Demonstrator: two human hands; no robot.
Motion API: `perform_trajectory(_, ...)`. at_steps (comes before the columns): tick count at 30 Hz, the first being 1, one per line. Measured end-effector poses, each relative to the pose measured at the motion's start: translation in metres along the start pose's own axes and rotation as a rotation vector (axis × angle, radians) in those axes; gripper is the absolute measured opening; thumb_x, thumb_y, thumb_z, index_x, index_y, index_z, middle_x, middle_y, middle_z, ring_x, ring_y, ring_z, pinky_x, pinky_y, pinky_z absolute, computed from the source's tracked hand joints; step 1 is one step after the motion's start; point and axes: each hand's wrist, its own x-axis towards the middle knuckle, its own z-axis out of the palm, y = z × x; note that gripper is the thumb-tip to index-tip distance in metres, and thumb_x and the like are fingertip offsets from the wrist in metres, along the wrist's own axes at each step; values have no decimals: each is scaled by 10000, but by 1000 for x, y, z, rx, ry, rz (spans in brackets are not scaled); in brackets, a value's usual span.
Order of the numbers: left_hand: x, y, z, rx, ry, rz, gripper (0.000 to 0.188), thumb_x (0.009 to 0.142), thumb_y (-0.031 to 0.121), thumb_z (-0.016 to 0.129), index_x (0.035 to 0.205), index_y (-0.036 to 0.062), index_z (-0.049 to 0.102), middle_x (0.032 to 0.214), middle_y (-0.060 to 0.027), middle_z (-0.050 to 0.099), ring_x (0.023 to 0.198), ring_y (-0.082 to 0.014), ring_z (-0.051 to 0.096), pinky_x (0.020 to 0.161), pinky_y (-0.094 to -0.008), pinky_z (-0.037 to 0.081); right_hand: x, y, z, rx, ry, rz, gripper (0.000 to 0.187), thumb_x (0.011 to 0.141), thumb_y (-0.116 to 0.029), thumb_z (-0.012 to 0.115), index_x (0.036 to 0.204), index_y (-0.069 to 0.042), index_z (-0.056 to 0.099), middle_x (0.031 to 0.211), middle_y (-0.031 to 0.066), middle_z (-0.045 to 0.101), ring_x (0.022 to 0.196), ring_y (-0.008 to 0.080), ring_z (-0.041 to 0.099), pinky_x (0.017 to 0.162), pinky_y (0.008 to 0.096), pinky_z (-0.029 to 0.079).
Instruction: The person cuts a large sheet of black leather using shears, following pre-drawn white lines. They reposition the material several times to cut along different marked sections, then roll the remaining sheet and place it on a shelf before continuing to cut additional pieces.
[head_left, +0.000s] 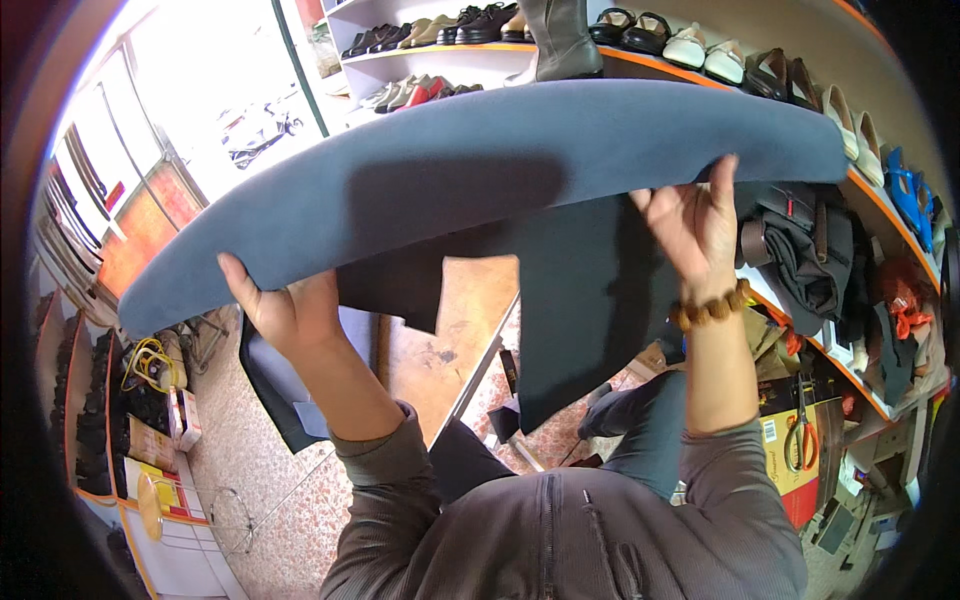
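Note:
A long blue-grey panel (640,125) with a suede-like face is held up in front of me, curving across the view. A darker patch lies on its middle. My left hand (290,305) is closed on its lower left edge, the thumb on the near face and the fingers mostly hidden behind. Toward the right end, my right hand (690,220) grips the same lower edge, thumb up, with a beaded bracelet at the wrist. Beneath and behind the panel hang black sheet pieces (590,310); whether they are joined to it I cannot tell.
Below the panel is a brown board (430,355). Shelves of shoes (480,25) curve along the back and right, with a grey boot (560,40) near the panel. Orange-handled scissors (800,440) lie at right. A yellow cord (150,365) is at left.

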Motion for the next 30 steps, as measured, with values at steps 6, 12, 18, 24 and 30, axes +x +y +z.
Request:
perform_trajectory(6,18,-4,-29,-513,-503,-2,693,849,574,533,1323,76,442,1323,-138,478,1263,-314,390,1080,-552,244,-53,15,38,307,153,125,515,876,-369,623,1284,-84,491,1300,113,532,1224,296,475,1033,530,353)
perform_trajectory(12,-33,41,-1,-187,-142,5,612,901,559,458,1302,96,468,1296,-108,518,1209,-292,470,1069,-520,303,2,30,-30,304,-264,56,499,861,-293,657,1272,-47,512,1301,115,542,1228,297,470,1089,506,278)
perform_trajectory(18,-10,37,-52,-271,-440,151,605,922,490,494,1348,67,418,1354,-112,466,1259,-276,418,1080,-518,276,-50,58,0,143,-83,244,649,827,-536,592,1361,-203,432,1413,67,429,1311,263,379,1083,522,278)
perform_trajectory(24,-21,44,-38,-354,-509,89,719,876,598,460,1378,89,382,1358,-113,466,1239,-282,439,1068,-527,302,-52,58,-19,313,114,131,485,903,-276,593,1328,-84,463,1365,89,486,1273,259,432,1096,474,278)
perform_trajectory(30,-51,50,-27,-205,-28,63,632,910,524,489,1372,102,403,1391,-96,439,1287,-282,385,1097,-519,229,-20,81,-36,461,85,124,637,762,-450,703,1273,-115,523,1331,56,522,1244,246,457,1092,485,286)
